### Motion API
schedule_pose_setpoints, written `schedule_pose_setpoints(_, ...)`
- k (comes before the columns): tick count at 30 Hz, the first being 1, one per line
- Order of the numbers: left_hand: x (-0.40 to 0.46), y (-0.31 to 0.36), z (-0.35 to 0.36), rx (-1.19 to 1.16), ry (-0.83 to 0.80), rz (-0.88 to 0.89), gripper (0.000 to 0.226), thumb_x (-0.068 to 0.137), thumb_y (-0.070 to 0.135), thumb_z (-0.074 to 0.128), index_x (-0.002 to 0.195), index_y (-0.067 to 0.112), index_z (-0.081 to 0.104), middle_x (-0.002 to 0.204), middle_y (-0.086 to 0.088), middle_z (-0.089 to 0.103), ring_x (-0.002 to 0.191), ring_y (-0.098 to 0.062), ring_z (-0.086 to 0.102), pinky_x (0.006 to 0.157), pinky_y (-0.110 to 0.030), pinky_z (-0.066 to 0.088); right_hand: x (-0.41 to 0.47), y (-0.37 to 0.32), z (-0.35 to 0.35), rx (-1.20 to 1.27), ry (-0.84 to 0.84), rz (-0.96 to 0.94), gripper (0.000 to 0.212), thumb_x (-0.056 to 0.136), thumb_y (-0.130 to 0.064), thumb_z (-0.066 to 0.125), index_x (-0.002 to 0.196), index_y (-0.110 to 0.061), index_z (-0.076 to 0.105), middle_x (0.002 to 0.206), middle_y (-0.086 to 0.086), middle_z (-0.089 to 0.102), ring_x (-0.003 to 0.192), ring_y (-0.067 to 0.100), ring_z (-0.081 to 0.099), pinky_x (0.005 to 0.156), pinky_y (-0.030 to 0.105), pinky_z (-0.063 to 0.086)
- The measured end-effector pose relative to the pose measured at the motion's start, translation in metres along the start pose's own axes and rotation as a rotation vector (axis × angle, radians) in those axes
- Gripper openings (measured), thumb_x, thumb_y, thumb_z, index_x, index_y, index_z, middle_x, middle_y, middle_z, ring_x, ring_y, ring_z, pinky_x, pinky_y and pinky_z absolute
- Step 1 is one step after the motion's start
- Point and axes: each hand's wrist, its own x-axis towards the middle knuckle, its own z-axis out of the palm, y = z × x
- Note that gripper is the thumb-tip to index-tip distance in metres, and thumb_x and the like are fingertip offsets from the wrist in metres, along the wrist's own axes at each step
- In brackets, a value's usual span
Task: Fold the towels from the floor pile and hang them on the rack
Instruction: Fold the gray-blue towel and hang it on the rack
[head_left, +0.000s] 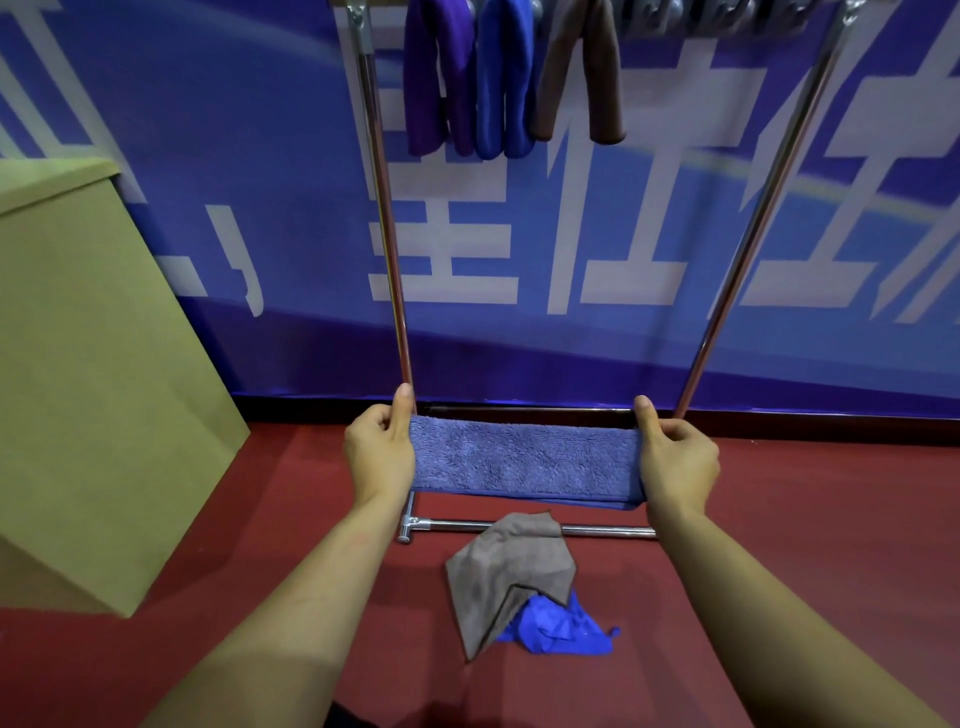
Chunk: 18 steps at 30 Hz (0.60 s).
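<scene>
Lavender terry towel (524, 460), folded into a band, is stretched out above the red floor (779, 571) with left hand (376, 452) and right hand (678, 460) pinching its ends, and a loose pinch could spill the fold before the metal rack (387, 234).

A blue banner wall (208, 156) with white lettering, red floor (779, 519), tan cardboard box (93, 364) left.

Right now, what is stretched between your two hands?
In the head view, a folded lavender-blue towel spans the gap, its ends pinched by the left hand and the right hand. Nothing else lies between them.
</scene>
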Motion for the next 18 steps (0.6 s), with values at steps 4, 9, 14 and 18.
schedule_pose_setpoints(4,0.0,0.001,-0.005,0.101,-0.014,0.085,0.059,0.101,0.042,0.056,0.053,0.017,0.034,0.049,0.004,0.029,0.052,-0.019,0.026,0.052,-0.036,0.025,-0.001,-0.003,-0.003,-0.098,-0.048,-0.112,0.052,0.096,-0.049,0.06,0.069,-0.005,0.066,0.062,0.002,0.061,0.07,0.028,0.056,0.071,0.033,0.034)
schedule_pose_setpoints(9,0.004,0.003,-0.005,0.137,-0.008,0.088,0.06,0.101,0.04,0.056,0.052,0.016,0.032,0.048,0.002,0.028,0.053,-0.023,0.026,0.054,-0.041,0.024,0.001,-0.007,-0.003,-0.126,-0.05,-0.177,0.055,0.098,-0.047,0.057,0.067,-0.002,0.057,0.063,0.012,0.058,0.069,0.035,0.052,0.067,0.035,0.03)
schedule_pose_setpoints(14,0.002,0.006,-0.001,0.158,0.003,0.091,0.061,0.101,0.039,0.057,0.053,0.015,0.029,0.048,0.002,0.026,0.053,-0.023,0.025,0.056,-0.041,0.021,0.003,-0.004,-0.005,-0.133,-0.063,-0.15,0.056,0.099,-0.047,0.056,0.066,-0.003,0.055,0.061,0.011,0.055,0.069,0.037,0.051,0.065,0.037,0.029)
schedule_pose_setpoints(18,0.002,0.011,-0.003,0.186,-0.018,0.194,0.059,0.1,0.041,0.058,0.054,0.015,0.032,0.048,0.0,0.031,0.055,-0.028,0.03,0.055,-0.04,0.024,0.01,0.012,-0.008,-0.285,-0.133,-0.154,0.06,0.099,-0.056,0.05,0.065,-0.006,0.054,0.064,0.014,0.06,0.074,0.041,0.056,0.066,0.041,0.038)
